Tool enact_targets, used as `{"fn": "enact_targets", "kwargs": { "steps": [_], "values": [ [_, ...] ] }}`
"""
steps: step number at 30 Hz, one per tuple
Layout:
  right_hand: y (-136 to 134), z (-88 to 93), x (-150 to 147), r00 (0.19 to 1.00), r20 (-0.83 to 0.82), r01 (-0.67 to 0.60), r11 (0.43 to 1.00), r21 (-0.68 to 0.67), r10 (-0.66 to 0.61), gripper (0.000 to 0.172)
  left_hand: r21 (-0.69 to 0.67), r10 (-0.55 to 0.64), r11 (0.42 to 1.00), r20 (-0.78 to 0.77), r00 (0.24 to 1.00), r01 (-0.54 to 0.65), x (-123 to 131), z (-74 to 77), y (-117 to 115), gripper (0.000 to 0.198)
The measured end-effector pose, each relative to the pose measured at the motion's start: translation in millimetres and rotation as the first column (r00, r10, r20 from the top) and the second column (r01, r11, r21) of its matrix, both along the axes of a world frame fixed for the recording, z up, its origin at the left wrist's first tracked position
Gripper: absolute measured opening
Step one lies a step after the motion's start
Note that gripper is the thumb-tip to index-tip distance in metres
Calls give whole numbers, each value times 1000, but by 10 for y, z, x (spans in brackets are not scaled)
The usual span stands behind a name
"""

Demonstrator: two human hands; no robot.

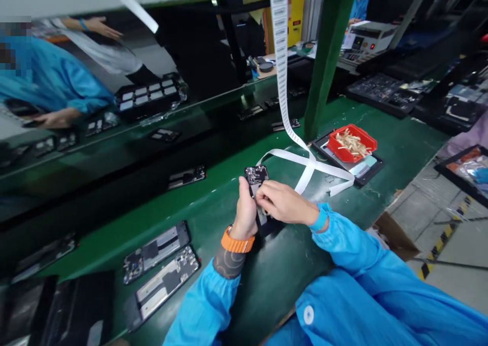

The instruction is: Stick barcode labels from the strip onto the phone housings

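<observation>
Left hand (246,213) is gripping an opened phone (256,175) upright over the green bench (213,203). Right hand (280,202) is pinching, fingertips closed on the phone's middle. Two more phones (160,269) are lying at left; a red tray (353,143) is sitting beyond a label strip (282,56).

light: bright overhead | glare: glossy belt reflections | edges: bent, stretched | blur: slight, far background
</observation>
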State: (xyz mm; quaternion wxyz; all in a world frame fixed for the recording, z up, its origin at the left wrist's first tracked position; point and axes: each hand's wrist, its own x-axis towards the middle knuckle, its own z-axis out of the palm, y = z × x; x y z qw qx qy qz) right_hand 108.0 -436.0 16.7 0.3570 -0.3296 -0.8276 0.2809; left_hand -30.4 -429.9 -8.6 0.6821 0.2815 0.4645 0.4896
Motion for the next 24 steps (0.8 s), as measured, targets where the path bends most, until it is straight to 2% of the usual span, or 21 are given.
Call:
{"fn": "enact_targets", "kwargs": {
  "steps": [2, 3, 4, 5, 6, 7, 8, 9, 11, 13, 15, 18, 21, 23, 24],
  "values": [
    [22, 66, 433, 998, -51, 19, 1000, -11, -20, 17, 24, -24, 999, 33, 999, 23, 67, 107, 155, 84],
    [79, 88, 734, 989, -67, 130, 992, 5, -129, 15, 48, -53, 998, 28, 998, 51, 105, 162, 257, 83],
    [168, 101, 1070, 940, -94, 335, 941, 49, -329, 12, 75, -94, 993, 2, 996, 93, 149, 212, 373, 79],
    [285, 104, 1417, 826, -112, 561, 823, 86, -552, 10, 96, -145, 984, -42, 989, 148, 201, 252, 501, 75],
    [420, 97, 1751, 686, -97, 727, 677, 116, -721, 8, 107, -202, 971, -93, 975, 212, 265, 279, 636, 70],
    [564, 81, 2050, 561, -34, 822, 552, 139, -827, 7, 106, -262, 955, -141, 955, 278, 342, 295, 773, 66],
    [705, 55, 2299, 477, 92, 859, 485, 163, -874, 9, 98, -315, 937, -180, 932, 336, 430, 300, 905, 63],
    [835, 20, 2487, 440, 227, 856, 482, 186, -869, 10, 86, -353, 923, -205, 913, 376, 525, 297, 1029, 60],
    [1037, -62, 2690, 425, 341, 840, 506, 196, -839, 8, 56, -374, 917, -216, 902, 394, 705, 279, 1234, 58],
    [1141, -130, 2739, 431, 365, 829, 521, 201, -826, 5, 36, -357, 929, -171, 918, 368, 815, 262, 1365, 59],
    [1160, -160, 2759, 415, 368, 835, 509, 208, -832, 15, 24, -377, 925, -54, 924, 379, 812, 254, 1407, 66],
    [1117, -139, 2841, 338, 344, 855, 438, 277, -876, 24, 69, -479, 877, 191, 857, 475, 631, 255, 1283, 79],
    [1069, -70, 2782, 262, 291, 851, 363, 380, -920, 27, 149, -513, 856, 373, 773, 496, 382, 248, 1002, 86],
    [1005, -13, 2506, 318, 210, 842, 377, 386, -925, 26, 170, -498, 864, 439, 748, 475, 241, 230, 800, 86],
    [951, 10, 2290, 394, 147, 831, 420, 364, -907, 18, 175, -494, 865, 458, 739, 470, 181, 216, 709, 86]
  ]
}}
